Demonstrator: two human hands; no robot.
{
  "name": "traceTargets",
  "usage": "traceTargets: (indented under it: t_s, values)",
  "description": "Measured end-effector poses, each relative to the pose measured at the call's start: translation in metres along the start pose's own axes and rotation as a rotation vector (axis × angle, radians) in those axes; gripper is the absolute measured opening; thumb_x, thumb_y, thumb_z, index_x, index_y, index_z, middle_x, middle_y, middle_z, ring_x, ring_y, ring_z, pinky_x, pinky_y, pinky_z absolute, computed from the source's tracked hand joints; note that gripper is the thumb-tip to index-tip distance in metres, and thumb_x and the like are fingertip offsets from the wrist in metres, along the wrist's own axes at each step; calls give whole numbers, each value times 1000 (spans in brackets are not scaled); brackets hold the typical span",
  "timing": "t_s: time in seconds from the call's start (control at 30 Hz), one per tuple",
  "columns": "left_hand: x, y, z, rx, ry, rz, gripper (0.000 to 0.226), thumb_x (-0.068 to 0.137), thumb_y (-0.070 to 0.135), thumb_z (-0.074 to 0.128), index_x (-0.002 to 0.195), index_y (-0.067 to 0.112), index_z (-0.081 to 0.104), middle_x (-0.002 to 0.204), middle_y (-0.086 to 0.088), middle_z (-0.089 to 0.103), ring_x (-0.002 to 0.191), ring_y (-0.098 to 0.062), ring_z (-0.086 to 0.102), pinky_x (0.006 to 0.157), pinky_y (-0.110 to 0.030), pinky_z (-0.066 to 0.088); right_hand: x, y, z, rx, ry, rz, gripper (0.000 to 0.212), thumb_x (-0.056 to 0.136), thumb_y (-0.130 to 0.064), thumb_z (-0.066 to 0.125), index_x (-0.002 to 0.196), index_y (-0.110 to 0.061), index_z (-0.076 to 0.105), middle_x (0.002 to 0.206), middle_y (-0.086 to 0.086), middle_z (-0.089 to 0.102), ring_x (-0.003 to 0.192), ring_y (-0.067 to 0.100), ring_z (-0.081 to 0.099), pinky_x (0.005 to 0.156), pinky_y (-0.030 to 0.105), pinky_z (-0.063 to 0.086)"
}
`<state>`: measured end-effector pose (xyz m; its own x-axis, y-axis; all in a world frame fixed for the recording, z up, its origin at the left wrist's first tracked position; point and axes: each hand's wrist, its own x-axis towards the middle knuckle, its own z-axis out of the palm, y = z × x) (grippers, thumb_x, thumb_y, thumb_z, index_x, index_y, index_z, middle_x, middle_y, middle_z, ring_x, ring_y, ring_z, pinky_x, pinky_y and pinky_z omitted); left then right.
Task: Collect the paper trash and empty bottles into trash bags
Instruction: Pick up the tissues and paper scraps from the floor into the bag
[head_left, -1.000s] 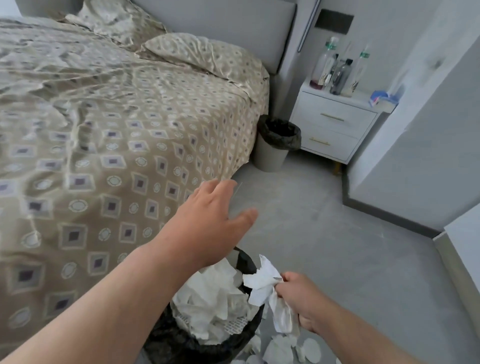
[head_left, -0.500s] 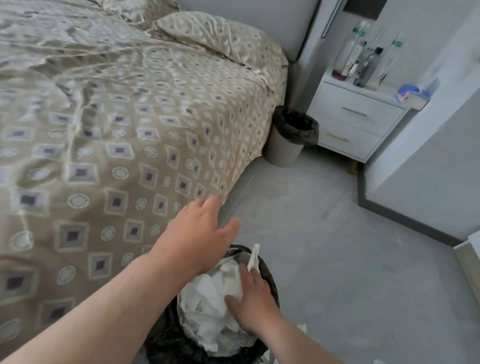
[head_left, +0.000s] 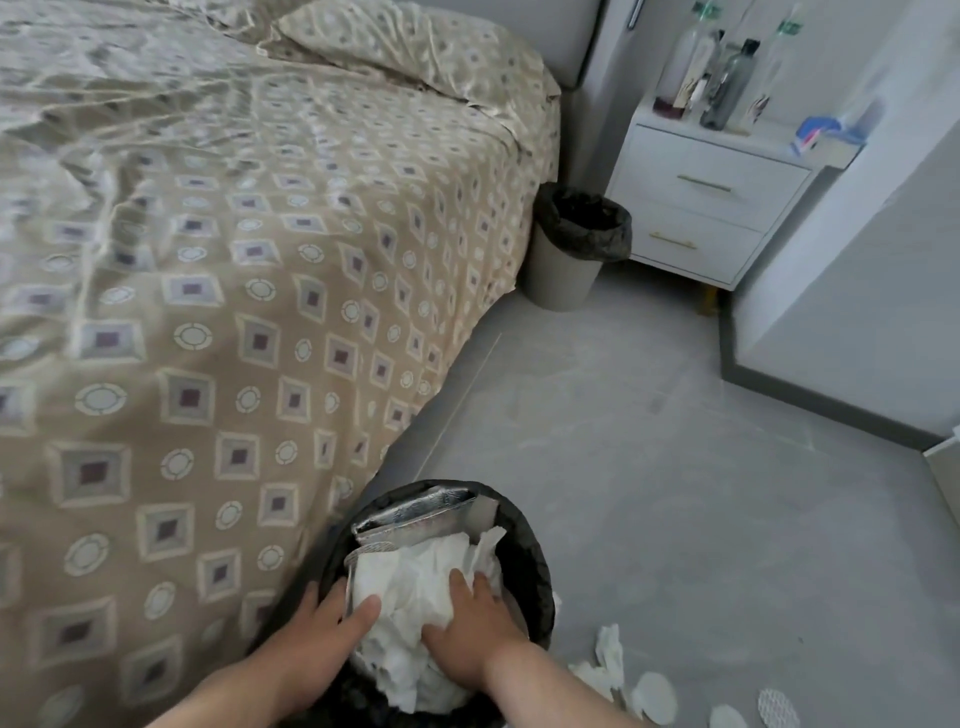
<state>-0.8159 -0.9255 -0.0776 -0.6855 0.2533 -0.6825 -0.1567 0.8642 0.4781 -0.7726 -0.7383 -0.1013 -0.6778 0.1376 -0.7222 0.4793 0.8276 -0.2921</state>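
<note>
Grey floor (head_left: 649, 441) lies open along the right side of the bed (head_left: 208, 260), and at its near end I see both hands at the black trash bag (head_left: 532, 561). I read the left hand (head_left: 322, 639) as clasping the bag's rim, thumb inside against the crumpled white paper (head_left: 410, 587), fingers outside by the bed's edge. The right hand (head_left: 478, 631) lies spread on that paper, pressing it and holding nothing. The paper heaps up to the rim, with one silver foil pouch (head_left: 415, 514) behind it. Just right of the bag, on the floor, lie loose paper scraps (head_left: 608, 649) and three round pads (head_left: 654, 696). Well apart, between the bed corner and the nightstand (head_left: 701, 208), stands a second bin (head_left: 566, 270), also bag-lined. On the nightstand I count about four bottles (head_left: 732, 83), blurred, and one blue packet (head_left: 826, 130).
</note>
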Motion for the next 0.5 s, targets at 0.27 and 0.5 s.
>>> traceTargets:
  t_s: [0.27,0.5]
  values:
    - [10,0,-3,21,56,20,75,86,73,28,149,33,21,160,0,12,147,-22,-1,117,-38,5,-70,27,-66,-78,173,-224,79,88,-60,45,152,-28,11,158,7,21,142,30,27,114,43,30]
    - [-46,86,-3,90,387,352,66,91,58,37,137,12,42,142,-17,40,132,-32,35,105,-46,30,-140,128,-99,-69,328,-110,68,94,-51,46,150,-18,26,155,9,31,142,25,31,116,36,27]
